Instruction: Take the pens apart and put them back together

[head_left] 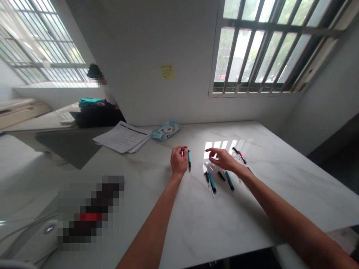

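Observation:
My left hand [178, 161] rests on the white tabletop with its fingers curled round a red pen [182, 152], which is mostly hidden. Just right of those fingers lies a blue and black pen [189, 161]. My right hand [220, 158] hovers over the table, fingers bent and apart, holding nothing. Below it are two teal pen barrels [212, 183] [229, 181], each beside a short black piece [206, 176] [221, 176], and thin white refills [212, 192]. A red and black pen [241, 157] lies beyond my right wrist.
A blue wipes packet [165, 130] and stacked printed papers [123, 137] lie along the wall side of the table [190, 220]. A blurred dark object [94, 209] is at the left. A yellow note [167, 71] hangs on the wall. Another person [108, 93] sits at the far left.

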A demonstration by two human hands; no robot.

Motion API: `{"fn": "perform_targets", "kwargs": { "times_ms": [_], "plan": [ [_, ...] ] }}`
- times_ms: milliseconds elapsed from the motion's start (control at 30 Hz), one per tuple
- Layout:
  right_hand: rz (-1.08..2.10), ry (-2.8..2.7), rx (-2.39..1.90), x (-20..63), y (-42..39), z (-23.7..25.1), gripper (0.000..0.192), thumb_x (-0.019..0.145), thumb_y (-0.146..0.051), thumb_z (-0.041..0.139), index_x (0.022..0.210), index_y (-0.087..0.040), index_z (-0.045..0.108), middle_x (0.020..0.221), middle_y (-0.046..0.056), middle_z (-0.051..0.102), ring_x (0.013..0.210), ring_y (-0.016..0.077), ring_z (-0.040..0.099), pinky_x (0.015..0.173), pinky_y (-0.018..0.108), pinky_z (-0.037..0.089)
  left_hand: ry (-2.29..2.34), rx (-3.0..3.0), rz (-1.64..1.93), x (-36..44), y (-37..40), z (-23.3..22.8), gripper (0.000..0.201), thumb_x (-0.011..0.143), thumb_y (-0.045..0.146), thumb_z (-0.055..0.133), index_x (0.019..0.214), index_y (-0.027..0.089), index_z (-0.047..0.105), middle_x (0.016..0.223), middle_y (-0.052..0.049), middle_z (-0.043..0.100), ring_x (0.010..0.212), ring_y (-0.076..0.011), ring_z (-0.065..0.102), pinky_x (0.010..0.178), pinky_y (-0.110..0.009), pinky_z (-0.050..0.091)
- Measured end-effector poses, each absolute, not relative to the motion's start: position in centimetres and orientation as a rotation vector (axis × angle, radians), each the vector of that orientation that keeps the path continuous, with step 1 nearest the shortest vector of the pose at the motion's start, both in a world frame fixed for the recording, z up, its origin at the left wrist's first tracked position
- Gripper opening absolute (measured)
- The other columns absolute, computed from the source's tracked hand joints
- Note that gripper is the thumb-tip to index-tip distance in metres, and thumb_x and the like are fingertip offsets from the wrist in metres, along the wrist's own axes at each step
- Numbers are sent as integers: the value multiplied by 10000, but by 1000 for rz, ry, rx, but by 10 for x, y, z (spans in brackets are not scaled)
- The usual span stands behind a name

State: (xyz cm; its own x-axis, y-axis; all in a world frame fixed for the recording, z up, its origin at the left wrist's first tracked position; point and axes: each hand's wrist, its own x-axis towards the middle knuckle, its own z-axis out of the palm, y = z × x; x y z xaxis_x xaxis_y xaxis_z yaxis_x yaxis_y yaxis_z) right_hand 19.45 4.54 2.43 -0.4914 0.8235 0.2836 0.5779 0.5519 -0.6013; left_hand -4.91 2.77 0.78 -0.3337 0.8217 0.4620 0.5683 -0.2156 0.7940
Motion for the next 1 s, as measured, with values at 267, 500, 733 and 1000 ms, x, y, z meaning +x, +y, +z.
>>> {"fn": "perform_targets", "kwargs": {
  "times_ms": [267, 500, 733, 1000],
  "plan": [
    [385, -2117, -1177, 339, 111, 4, 675, 726, -79, 599, 1378, -252, 624, 1364, 77, 692, 1275, 287, 615, 1108, 482, 473, 1745, 1898, 1501, -44, 24, 14, 216, 931, 242, 566, 1046, 211, 746, 1098, -83, 698, 985, -228, 670, 885, -365, 565],
    [490, -2118, -1167, 346, 120, -23, 730, 709, -79, 583, 1422, -234, 589, 1336, 89, 709, 1260, 273, 615, 1116, 446, 459, 1720, 1916, 1479, -44, 24, 17, 240, 938, 303, 563, 1064, 215, 747, 1123, -78, 690, 950, -218, 668, 854, -358, 567],
    [499, -2079, -1204, 345, 124, -29, 692, 728, -72, 576, 1395, -253, 629, 1239, 50, 755, 1228, 277, 624, 1113, 457, 445, 1717, 1933, 1490, -45, 24, 23, 243, 925, 311, 574, 1060, 217, 753, 1138, -74, 681, 960, -215, 663, 849, -353, 573],
    [494, -2061, -1200, 345, 122, -30, 667, 736, -111, 665, 1390, -244, 652, 1225, 72, 752, 1212, 274, 652, 1079, 433, 493, 1718, 1971, 1463, -43, 23, 24, 255, 913, 296, 567, 1067, 214, 752, 1148, -90, 682, 1019, -242, 664, 897, -386, 568]
  ]
}}
